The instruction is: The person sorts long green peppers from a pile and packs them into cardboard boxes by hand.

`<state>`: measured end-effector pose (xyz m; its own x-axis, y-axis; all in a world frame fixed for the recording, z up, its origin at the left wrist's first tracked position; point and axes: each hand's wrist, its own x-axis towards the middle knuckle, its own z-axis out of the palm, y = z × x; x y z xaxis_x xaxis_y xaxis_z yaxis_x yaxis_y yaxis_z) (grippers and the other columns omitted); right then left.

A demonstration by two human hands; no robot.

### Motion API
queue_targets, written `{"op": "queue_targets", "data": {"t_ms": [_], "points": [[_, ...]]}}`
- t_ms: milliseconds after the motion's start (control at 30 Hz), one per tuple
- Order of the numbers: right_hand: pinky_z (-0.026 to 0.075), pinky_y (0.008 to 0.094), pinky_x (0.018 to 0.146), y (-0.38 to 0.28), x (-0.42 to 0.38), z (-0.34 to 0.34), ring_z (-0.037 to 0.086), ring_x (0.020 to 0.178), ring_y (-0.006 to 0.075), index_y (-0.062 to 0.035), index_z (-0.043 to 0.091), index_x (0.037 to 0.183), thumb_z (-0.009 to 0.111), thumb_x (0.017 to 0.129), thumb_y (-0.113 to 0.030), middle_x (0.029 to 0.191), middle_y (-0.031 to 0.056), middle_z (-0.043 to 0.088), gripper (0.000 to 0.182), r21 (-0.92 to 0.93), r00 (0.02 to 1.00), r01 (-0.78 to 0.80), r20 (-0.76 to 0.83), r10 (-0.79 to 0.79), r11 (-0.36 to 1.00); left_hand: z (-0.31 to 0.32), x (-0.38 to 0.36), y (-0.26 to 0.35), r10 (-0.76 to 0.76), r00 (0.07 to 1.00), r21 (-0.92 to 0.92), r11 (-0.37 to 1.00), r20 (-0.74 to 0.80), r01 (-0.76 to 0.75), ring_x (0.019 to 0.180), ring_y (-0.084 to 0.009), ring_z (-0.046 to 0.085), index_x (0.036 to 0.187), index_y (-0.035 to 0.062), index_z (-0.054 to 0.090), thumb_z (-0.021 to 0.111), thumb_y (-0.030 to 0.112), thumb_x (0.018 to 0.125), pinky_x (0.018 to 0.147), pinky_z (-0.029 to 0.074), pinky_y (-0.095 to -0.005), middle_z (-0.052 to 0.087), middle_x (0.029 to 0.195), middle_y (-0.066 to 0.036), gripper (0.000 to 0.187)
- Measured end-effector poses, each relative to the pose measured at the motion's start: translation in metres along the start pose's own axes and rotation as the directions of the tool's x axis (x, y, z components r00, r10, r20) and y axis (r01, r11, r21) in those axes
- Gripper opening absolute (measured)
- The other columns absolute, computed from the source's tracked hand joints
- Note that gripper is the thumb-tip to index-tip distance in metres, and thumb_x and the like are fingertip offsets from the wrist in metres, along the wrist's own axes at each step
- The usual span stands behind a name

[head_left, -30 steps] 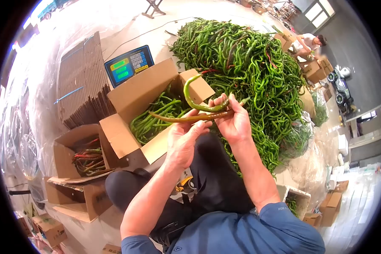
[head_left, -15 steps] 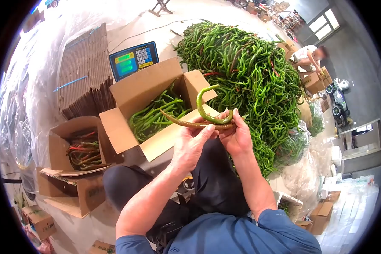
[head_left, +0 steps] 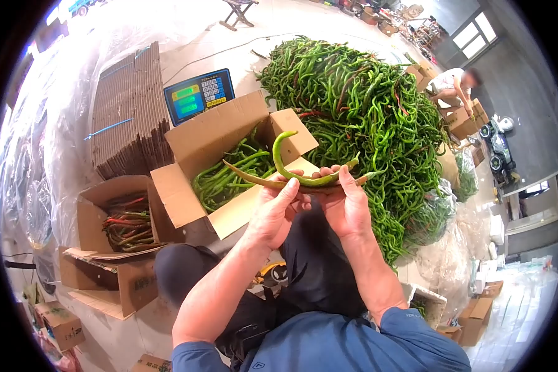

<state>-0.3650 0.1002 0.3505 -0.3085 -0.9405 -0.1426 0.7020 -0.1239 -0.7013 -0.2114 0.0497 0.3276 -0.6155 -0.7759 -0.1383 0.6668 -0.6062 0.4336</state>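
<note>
From here I see smooth, glossy skin on the curved green pepper [head_left: 278, 155] across my left grip [head_left: 276, 217] and right grip [head_left: 348, 214], and on the brownish pepper [head_left: 248, 177]. Beyond them, the open carton [head_left: 220, 127] is matt cardboard; farther out, the cardboard stack [head_left: 127, 105] has rough, ridged edges. The clear plastic sheeting [head_left: 49, 130] well left of the grip looks crinkled and shiny. Below it, the trousers [head_left: 319, 270] are matt cloth.
</note>
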Motion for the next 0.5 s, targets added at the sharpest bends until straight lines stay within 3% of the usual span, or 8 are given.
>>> {"op": "queue_targets", "data": {"t_ms": [100,133,267,367,400,500], "points": [[0.048,0.0461,0.098,0.002,-0.003,0.018,0.064,0.107,0.0269,-0.0071,0.062,0.106,0.056,0.101,-0.027,0.106,0.0093,0.068,0.022,0.01,0.999,-0.002,0.033,0.002,1.0,-0.005,-0.003,0.009,0.042,0.997,-0.009,0.999,0.071,-0.042,0.081,-0.0163,0.062,0.118,0.0062,0.057,0.061,0.019,0.099,0.074,0.052,-0.0316,0.065,0.107,-0.008,0.023],[0.047,0.0451,0.1,0.002,-0.003,0.023,0.063,0.108,0.0255,-0.0069,0.062,0.112,0.058,0.1,-0.027,0.11,0.01,0.068,0.024,0.028,0.994,-0.01,0.112,0.007,1.0,-0.004,-0.005,0.013,0.062,0.996,-0.009,0.998,0.067,-0.062,0.08,-0.0161,0.061,0.116,0.006,0.058,0.06,0.019,0.1,0.073,0.052,-0.0317,0.065,0.104,-0.008,0.021],[0.048,0.04,0.099,0.003,-0.006,0.031,0.062,0.113,0.0226,-0.0031,0.058,0.125,0.065,0.096,-0.024,0.121,0.0121,0.066,0.036,-0.048,0.976,-0.125,0.175,0.132,0.991,-0.002,-0.017,0.038,0.143,0.99,-0.033,0.989,0.006,-0.142,0.08,-0.0154,0.06,0.114,0.0066,0.059,0.059,0.019,0.1,0.073,0.052,-0.0317,0.063,0.098,-0.005,0.018],[0.05,0.0382,0.096,0.007,-0.011,0.041,0.062,0.115,0.024,0.0005,0.056,0.127,0.065,0.095,-0.018,0.122,0.0145,0.066,0.038,-0.145,0.943,-0.179,0.255,0.212,0.973,-0.003,-0.031,0.068,0.211,0.975,-0.049,0.976,-0.071,-0.214,0.081,-0.0151,0.06,0.114,0.0061,0.059,0.059,0.019,0.1,0.073,0.052,-0.0323,0.063,0.097,-0.005,0.019],[0.05,0.0401,0.096,0.01,-0.009,0.031,0.062,0.118,0.0305,0.002,0.056,0.128,0.068,0.093,-0.02,0.125,0.0192,0.065,0.043,-0.207,0.934,-0.181,0.27,0.234,0.961,-0.006,-0.038,0.082,0.242,0.966,-0.058,0.967,-0.091,-0.248,0.08,-0.0153,0.061,0.114,0.0056,0.059,0.059,0.019,0.1,0.073,0.052,-0.0326,0.063,0.096,-0.006,0.019],[0.056,0.0376,0.083,0.013,-0.014,0.02,0.069,0.1,0.0295,0.0034,0.058,0.124,0.065,0.094,-0.012,0.11,0.0198,0.07,0.034,-0.305,0.937,-0.191,0.227,0.265,0.933,-0.037,-0.072,0.136,0.413,0.895,-0.077,0.9,-0.17,-0.43,0.076,-0.0162,0.062,0.105,0.005,0.059,0.058,0.017,0.1,0.071,0.052,-0.0313,0.065,0.089,-0.007,0.013]]}}
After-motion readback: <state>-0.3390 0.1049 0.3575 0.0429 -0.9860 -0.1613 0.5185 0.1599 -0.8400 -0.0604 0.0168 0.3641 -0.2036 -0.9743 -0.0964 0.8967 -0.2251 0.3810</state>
